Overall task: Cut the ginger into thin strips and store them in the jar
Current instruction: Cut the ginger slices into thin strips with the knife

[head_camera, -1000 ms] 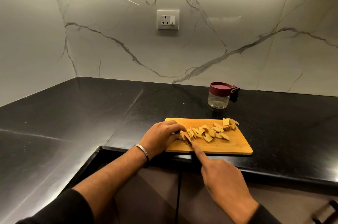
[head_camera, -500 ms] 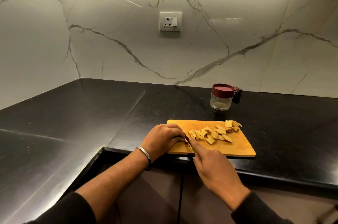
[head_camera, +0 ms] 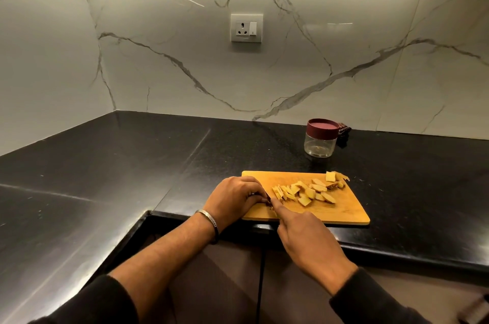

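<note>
A wooden cutting board [head_camera: 344, 210] lies at the front edge of the black counter. Several pale ginger slices [head_camera: 307, 192] are spread across its middle and far right corner. My left hand [head_camera: 235, 196] rests on the board's left end, its curled fingertips pinching a small ginger piece that is mostly hidden. My right hand [head_camera: 304, 236] grips a knife; the handle is covered, and my index finger runs along the blade up to my left fingertips. A clear jar [head_camera: 320, 146] with a dark red lid [head_camera: 322, 128] on it stands behind the board.
A small dark object [head_camera: 344, 132] lies behind the jar against the marble wall. A wall socket [head_camera: 246, 28] sits above the counter. The black counter [head_camera: 132, 165] turns a corner to the left, and its front edge [head_camera: 397, 252] runs under the board.
My right hand has slid forward over the board's front edge, so its index finger now meets my left fingertips. My left hand and the slices have stayed put.
</note>
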A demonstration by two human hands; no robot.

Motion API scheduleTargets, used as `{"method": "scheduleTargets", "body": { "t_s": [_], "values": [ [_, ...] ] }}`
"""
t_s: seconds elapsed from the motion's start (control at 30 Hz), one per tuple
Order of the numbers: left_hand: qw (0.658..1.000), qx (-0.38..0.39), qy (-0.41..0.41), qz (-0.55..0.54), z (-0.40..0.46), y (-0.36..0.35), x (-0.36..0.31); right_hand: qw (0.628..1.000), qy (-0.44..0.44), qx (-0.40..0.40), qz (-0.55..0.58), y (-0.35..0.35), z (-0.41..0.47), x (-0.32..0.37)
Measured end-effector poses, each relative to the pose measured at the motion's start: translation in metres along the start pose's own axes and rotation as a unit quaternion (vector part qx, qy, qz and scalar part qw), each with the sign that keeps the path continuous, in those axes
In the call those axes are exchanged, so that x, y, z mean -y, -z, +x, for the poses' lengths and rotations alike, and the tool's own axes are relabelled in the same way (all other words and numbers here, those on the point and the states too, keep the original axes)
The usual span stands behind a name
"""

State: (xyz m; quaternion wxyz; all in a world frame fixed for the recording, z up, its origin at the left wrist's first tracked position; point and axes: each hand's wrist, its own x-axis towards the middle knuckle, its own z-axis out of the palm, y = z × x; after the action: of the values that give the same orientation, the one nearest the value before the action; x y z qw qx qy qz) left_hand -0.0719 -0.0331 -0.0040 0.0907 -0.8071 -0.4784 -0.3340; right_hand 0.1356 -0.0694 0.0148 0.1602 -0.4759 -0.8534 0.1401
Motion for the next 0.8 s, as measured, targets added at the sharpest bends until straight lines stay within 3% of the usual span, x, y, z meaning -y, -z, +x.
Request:
{"method": "scheduleTargets", "body": {
  "t_s": [0.2, 0.5, 0.8],
  "values": [
    [1.000, 0.009, 0.012, 0.000, 0.000, -0.001, 0.001, 0.999, -0.002, 0.014, -0.034, 0.003, -0.016, -0.002],
    [1.000, 0.014, 0.026, 0.002, 0.001, -0.002, 0.002, 0.984, -0.027, -0.010, -0.176, 0.001, -0.039, -0.008],
    [0.999, 0.046, -0.008, 0.024, 0.001, -0.003, 0.005, 0.984, -0.038, -0.023, -0.173, -0.006, -0.036, -0.010]
  ]
}}
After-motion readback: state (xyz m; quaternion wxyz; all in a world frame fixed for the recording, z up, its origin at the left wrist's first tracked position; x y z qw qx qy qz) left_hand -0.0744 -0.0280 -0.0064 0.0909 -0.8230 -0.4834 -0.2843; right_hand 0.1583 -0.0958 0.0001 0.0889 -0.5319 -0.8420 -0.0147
